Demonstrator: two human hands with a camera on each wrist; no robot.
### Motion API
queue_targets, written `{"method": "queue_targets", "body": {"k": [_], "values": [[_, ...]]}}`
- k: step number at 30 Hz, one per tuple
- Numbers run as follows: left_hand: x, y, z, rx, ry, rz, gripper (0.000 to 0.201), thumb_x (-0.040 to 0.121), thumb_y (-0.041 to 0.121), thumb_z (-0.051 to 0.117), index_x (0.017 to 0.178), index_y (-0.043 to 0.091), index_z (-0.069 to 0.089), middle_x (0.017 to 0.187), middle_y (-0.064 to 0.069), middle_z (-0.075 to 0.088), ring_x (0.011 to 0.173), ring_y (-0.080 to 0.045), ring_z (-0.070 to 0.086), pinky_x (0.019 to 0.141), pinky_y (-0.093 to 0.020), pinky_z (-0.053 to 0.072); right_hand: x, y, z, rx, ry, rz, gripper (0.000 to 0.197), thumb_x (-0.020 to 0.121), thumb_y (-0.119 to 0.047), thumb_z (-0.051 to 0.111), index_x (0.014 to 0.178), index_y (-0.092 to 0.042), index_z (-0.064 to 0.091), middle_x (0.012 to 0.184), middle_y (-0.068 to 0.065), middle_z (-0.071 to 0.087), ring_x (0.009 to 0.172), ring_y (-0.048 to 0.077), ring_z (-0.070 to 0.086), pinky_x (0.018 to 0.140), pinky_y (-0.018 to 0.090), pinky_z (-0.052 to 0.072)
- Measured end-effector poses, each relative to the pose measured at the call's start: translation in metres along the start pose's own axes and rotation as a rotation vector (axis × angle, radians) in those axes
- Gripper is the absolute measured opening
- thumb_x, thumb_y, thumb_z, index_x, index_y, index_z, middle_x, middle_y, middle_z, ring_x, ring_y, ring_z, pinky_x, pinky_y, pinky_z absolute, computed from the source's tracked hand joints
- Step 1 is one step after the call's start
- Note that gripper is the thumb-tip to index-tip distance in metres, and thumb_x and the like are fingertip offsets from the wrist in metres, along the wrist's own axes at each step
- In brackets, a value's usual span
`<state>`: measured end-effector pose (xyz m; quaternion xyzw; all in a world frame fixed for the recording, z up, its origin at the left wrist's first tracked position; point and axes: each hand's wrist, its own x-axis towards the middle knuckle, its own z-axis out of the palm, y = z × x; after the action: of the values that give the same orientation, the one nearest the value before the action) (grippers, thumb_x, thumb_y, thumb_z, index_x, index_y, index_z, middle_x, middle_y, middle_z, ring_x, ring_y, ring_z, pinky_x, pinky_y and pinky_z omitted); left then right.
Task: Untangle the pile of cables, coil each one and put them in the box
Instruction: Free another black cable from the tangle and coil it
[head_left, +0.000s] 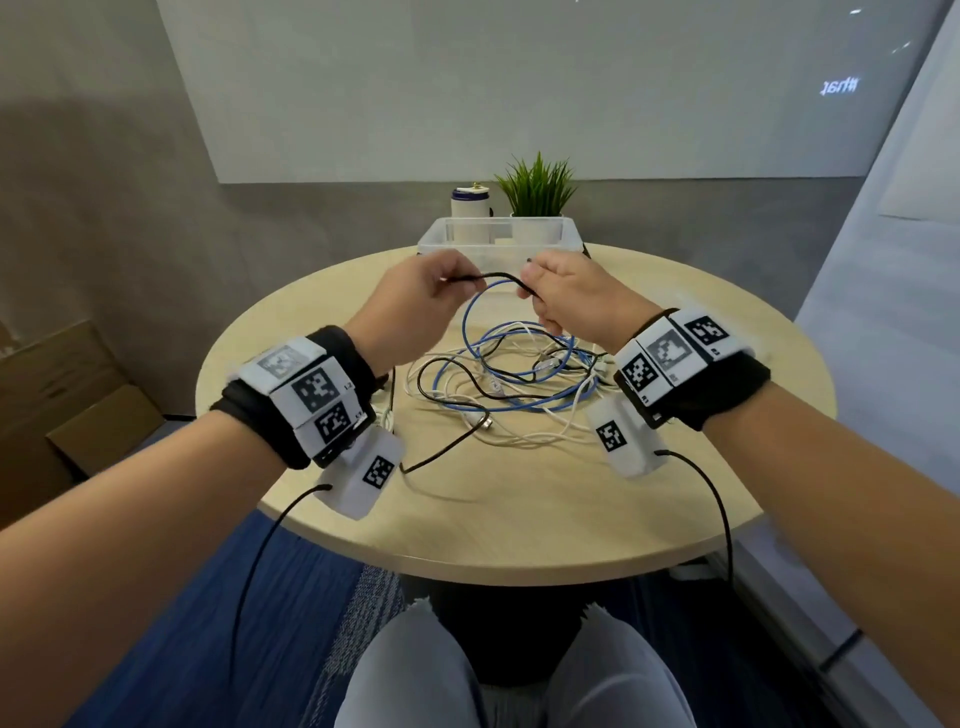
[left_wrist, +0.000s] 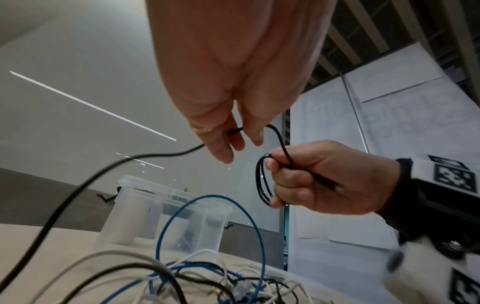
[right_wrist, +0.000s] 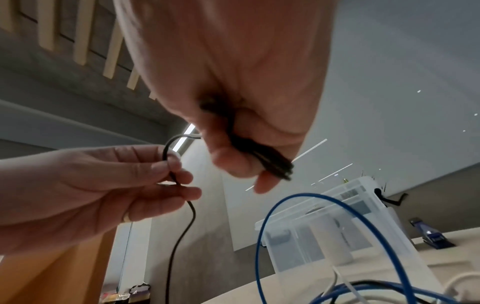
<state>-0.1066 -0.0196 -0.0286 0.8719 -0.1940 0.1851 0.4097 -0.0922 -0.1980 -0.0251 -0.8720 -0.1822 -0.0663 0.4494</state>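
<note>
Above the pile (head_left: 509, 384), the right hand (head_left: 576, 296) grips several finished loops of black cable (head_left: 501, 278) while the left hand (head_left: 415, 301) pinches its free run. At 12 o'clock, the box (head_left: 569, 236) appears to hold no coils; blue and white cables remain tangled.

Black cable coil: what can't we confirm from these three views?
- Loop count: right hand covers most of the black cable coil; the right wrist view blurs it.
- Free end: black cable leaves the left wrist view at the bottom-left edge; in the head view it merges into the cable pile.
- Box contents: the hands block its front; its translucent walls show the items behind.
</note>
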Motion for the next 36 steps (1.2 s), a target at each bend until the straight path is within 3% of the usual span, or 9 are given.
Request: {"method": "queue_targets", "body": {"k": [3,12,16,20,22,24,27,30,36], "values": [[0.007,-0.005,-0.007,-0.022,0.063,-0.021,0.008,0.092,0.012,0.057,0.092,0.017,0.062,0.076,0.006,0.060,0.071,-0.010,0.057,0.060,-0.010,0.045,-0.005,-0.001,0.002,0.025,-0.099,0.006,0.042,0.098,-0.046,0.043,0.070,-0.016,0.056,0.046,-0.009,0.041,0.046,0.011,0.038,0.060,0.031,0.042],[-0.009,-0.021,0.005,-0.013,-0.223,-0.163,0.017,0.096,0.005,0.045,0.088,0.009,0.059,0.083,-0.005,0.063,0.059,-0.012,0.066,0.061,-0.028,0.057,-0.005,-0.017,-0.008,0.772,-0.119,-0.008,0.038,0.104,-0.030,0.031,0.073,-0.014,0.044,0.045,-0.005,0.040,0.040,0.012,0.034,0.057,0.029,0.037],[-0.019,-0.017,0.021,0.016,-0.467,-0.159,0.019,0.096,0.002,0.040,0.095,0.005,0.059,0.085,-0.007,0.062,0.076,-0.021,0.067,0.074,-0.032,0.057,-0.001,-0.024,-0.005,1.040,-0.067,0.008,0.039,0.104,-0.027,0.028,0.074,-0.011,0.046,0.083,0.016,0.070,0.074,0.026,0.068,0.062,0.030,0.052],[-0.029,-0.018,0.031,-0.024,-0.643,-0.179,0.020,0.097,0.001,0.038,0.090,0.013,0.052,0.086,-0.003,0.059,0.070,-0.016,0.064,0.066,-0.024,0.055,0.008,-0.026,-0.005,1.169,0.068,-0.035,0.034,0.104,-0.017,0.031,0.079,-0.004,0.049,0.121,0.035,0.055,0.113,0.042,0.057,0.093,0.040,0.047],[-0.034,-0.017,0.032,-0.038,-0.725,-0.189,0.020,0.097,0.001,0.039,0.087,0.014,0.050,0.085,-0.005,0.059,0.070,-0.018,0.065,0.063,-0.023,0.055,0.012,-0.023,-0.006,1.162,0.154,-0.035,0.030,0.103,-0.014,0.034,0.080,-0.004,0.050,0.093,0.023,0.062,0.082,0.030,0.063,0.079,0.034,0.045],[-0.036,-0.015,0.029,-0.055,-0.752,-0.190,0.018,0.097,0.002,0.039,0.086,0.014,0.049,0.084,-0.006,0.058,0.069,-0.020,0.067,0.060,-0.023,0.055,0.014,-0.017,-0.007,0.996,0.247,0.013,0.024,0.102,-0.014,0.040,0.083,-0.006,0.054,0.067,0.004,0.050,0.056,0.014,0.042,0.058,0.025,0.034],[-0.031,-0.009,0.019,-0.127,-0.643,-0.149,0.017,0.098,0.004,0.040,0.088,0.013,0.050,0.077,-0.003,0.057,0.065,-0.020,0.065,0.059,-0.023,0.054,0.014,-0.003,-0.003,0.413,0.352,0.046,0.017,0.097,-0.015,0.048,0.088,-0.008,0.061,0.061,0.003,0.048,0.055,0.013,0.039,0.054,0.029,0.037],[-0.020,-0.003,0.008,-0.177,-0.425,-0.046,0.018,0.099,0.011,0.043,0.084,0.014,0.052,0.072,-0.001,0.053,0.061,-0.016,0.062,0.061,-0.026,0.055,0.014,0.008,-0.001,-0.003,0.238,0.015,0.020,0.094,-0.019,0.051,0.095,-0.005,0.064,0.083,0.010,0.061,0.074,0.022,0.053,0.077,0.042,0.048],[-0.002,-0.003,-0.006,-0.192,-0.004,-0.051,0.020,0.099,0.015,0.044,0.081,0.015,0.053,0.069,-0.001,0.053,0.048,-0.013,0.061,0.047,-0.025,0.052,0.000,-0.001,0.005,0.100,-0.052,0.025,0.025,0.102,-0.021,0.035,0.087,-0.012,0.052,0.057,0.000,0.059,0.059,0.020,0.061,0.072,0.033,0.049]]}}
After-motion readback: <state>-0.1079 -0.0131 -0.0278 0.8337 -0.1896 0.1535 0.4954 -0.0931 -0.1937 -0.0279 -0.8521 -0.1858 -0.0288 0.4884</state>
